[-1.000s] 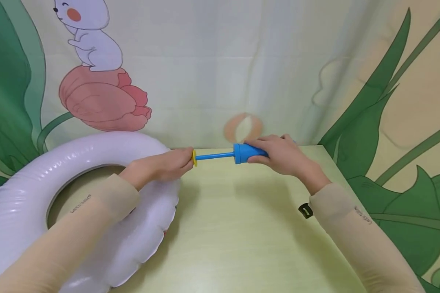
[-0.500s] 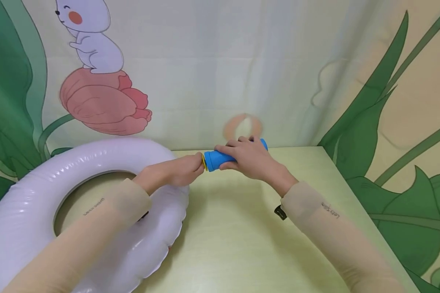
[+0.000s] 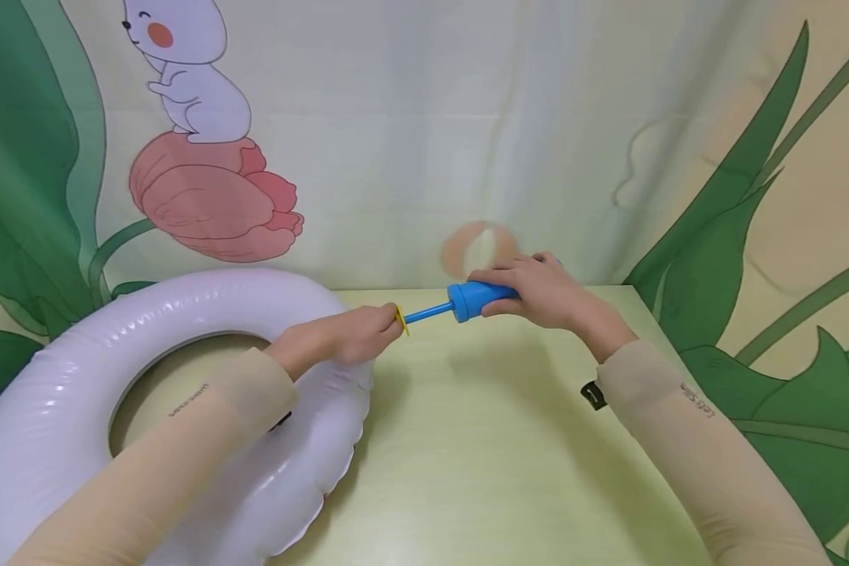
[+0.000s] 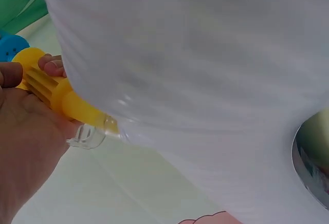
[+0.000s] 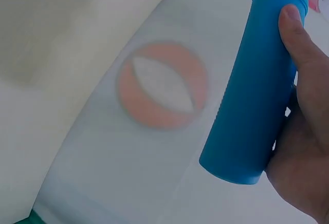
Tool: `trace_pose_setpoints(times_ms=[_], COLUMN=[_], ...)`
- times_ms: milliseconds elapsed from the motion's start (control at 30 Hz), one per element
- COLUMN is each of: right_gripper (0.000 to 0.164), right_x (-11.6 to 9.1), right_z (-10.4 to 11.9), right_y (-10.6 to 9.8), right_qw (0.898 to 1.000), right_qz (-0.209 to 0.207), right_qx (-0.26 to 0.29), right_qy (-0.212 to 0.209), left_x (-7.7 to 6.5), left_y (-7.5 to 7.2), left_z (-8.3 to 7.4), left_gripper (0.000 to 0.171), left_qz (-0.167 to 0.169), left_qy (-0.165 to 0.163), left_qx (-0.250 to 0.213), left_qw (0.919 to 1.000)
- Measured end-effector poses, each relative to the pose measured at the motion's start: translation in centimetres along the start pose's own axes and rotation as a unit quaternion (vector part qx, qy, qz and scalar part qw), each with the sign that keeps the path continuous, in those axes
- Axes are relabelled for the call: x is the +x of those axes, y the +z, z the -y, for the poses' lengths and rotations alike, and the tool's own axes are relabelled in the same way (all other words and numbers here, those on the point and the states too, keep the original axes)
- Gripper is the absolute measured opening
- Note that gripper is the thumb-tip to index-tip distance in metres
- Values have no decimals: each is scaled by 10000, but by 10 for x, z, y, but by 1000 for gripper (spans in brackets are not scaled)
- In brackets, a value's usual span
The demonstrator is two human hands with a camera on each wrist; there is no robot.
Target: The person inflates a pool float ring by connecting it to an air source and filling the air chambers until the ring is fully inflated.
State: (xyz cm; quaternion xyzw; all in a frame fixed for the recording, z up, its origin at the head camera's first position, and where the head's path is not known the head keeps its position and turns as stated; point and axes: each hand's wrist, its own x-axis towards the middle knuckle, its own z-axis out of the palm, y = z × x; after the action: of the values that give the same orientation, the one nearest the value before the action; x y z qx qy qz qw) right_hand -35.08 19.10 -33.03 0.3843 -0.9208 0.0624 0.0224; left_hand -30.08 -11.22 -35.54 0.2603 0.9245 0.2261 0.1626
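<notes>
A blue hand pump (image 3: 470,301) spans the gap between both hands, with a length of its thin blue rod showing. My left hand (image 3: 364,334) grips the pump's yellow end piece (image 4: 43,85). In the left wrist view, its nozzle sits in the clear valve (image 4: 109,124) of a white inflatable swim ring (image 3: 64,377); a loose clear cap (image 4: 87,137) hangs beside it. My right hand (image 3: 548,295) is wrapped around the blue barrel, whose full length shows in the right wrist view, thumb along its side. In the head view, the left hand covers the nozzle and valve.
Underneath is a pale yellow-green table (image 3: 467,472), with the ring covering its left part. Behind it hangs a printed curtain (image 3: 396,141) with a rabbit, flowers and leaves. A small black piece (image 3: 594,395) shows by the right cuff.
From rod exposed one second ago, the barrel slid left against the yellow end; now the right hand has drawn it back right, exposing the rod again. The left hand keeps its grip.
</notes>
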Motion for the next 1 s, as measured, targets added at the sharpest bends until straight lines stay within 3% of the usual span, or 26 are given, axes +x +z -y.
trace_pose_setpoints(times_ms=[167, 300, 567, 800, 1000], right_gripper=[52, 55, 57, 58, 60], right_x=[-18, -29, -28, -21, -23], right_z=[-17, -15, 21, 60, 56], right_y=[0, 9, 30, 44, 41], right_qw=[9997, 9995, 9986, 9979, 9965], right_qz=[94, 89, -476, -498, -493], right_qx=[235, 296, -70, -193, -151], right_qy=[1, -72, -219, 367, 662], left_x=[-5, -7, -3, 7, 11], left_y=[7, 14, 19, 17, 11], left_z=[-5, -10, -19, -18, -8], left_gripper=[27, 29, 28, 22, 20], left_qz=[199, 371, 401, 286, 176], left_qy=[-67, 1, 56, 245, 384], left_qx=[-53, -106, -37, 393, 549], left_qw=[9998, 9993, 9992, 9985, 9976])
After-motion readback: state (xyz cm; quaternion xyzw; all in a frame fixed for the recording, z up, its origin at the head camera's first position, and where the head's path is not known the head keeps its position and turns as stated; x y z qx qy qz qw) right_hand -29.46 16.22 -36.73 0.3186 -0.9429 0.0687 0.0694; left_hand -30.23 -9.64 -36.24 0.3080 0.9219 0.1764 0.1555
